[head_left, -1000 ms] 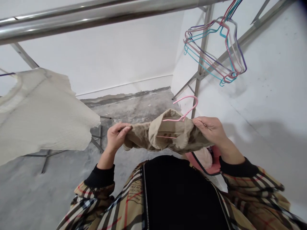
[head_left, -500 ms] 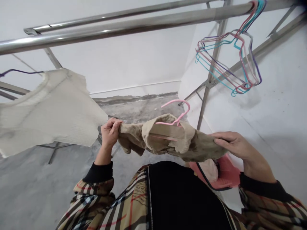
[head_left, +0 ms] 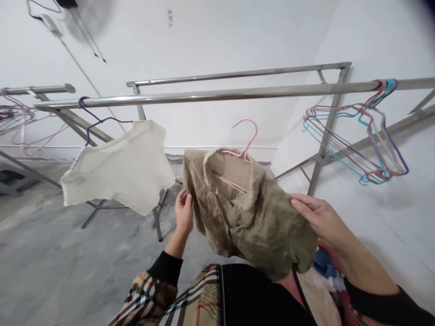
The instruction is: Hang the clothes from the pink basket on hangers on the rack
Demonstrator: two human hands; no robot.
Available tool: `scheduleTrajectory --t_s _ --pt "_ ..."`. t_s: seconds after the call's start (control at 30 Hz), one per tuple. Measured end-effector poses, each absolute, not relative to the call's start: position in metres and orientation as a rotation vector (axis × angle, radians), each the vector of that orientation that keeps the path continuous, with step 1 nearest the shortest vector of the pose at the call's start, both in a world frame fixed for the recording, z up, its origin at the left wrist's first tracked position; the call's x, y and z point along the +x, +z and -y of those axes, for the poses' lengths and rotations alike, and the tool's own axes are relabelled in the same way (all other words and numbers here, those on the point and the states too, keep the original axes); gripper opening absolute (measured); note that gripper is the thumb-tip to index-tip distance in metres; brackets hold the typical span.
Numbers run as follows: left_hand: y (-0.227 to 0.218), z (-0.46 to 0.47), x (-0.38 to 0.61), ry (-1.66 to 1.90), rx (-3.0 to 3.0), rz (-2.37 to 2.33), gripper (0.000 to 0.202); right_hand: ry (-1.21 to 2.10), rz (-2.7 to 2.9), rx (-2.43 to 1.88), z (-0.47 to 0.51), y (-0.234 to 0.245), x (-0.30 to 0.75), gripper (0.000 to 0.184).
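Since the earlier frame, the left hand (head_left: 184,211) has let go, and the khaki shirt (head_left: 253,219) has dropped from a sideways stretch into a hanging bundle. The view has also lifted, bringing more of the room in.

The left hand is open, fingers raised just beside the shirt's edge at about 9 o'clock from the shirt, and it grips nothing. The right hand (head_left: 322,222) lies flat against the shirt's lower right side; its fingers touch the cloth, but whether it is grasping cannot be told, since the thumb is hidden.

The shirt sits at the middle of the view with a pink hanger (head_left: 245,137) inside its collar, the hook rising at 12 o'clock. That hook stands below the front steel rail (head_left: 220,96) in the picture and shows no contact with it, though depth is hard to judge.

At about 10 o'clock, a cream top (head_left: 118,165) already hangs from the rail on a purple hanger (head_left: 98,120). At 3 o'clock, a bunch of bare coloured hangers (head_left: 372,122) hangs from the same rail.

Cloth at 5 o'clock (head_left: 316,301) is cut off by the frame and partly hidden, so it cannot be identified.
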State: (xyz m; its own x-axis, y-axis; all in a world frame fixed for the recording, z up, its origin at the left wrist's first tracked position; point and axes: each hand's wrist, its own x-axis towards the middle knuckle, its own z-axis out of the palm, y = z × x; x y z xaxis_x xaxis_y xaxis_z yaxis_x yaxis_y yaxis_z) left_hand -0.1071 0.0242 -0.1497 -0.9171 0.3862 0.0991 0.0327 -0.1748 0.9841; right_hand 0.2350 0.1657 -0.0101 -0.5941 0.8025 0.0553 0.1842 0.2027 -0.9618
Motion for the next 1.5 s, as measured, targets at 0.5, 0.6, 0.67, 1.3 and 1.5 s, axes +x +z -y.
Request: scheduleTrajectory --t_s 0.5,0.6,0.67,1.3,1.5 --pt "-0.196 0.054 -0.054 1.638 0.745 -1.964 0.041 1.375 1.937 -0.251 -0.123 0.033 -0.041 0.053" --pt "-0.203 0.065 -0.059 1.646 0.681 -1.960 0.043 1.367 1.986 -0.382 -0.107 0.016 -0.088 0.058" --pt "-0.207 0.069 -0.062 1.630 0.674 -1.964 0.043 1.336 2.060 -0.425 -0.098 0.009 -0.111 0.060" --pt "-0.213 0.006 -0.045 1.190 0.871 -1.812 0.052 1.376 2.418 -0.985 -0.137 -0.155 0.095 0.028" --pt "-0.220 -0.036 0.001 0.921 0.920 -1.770 0.058 1.291 1.850 -1.772 -0.137 -0.229 0.278 0.034"
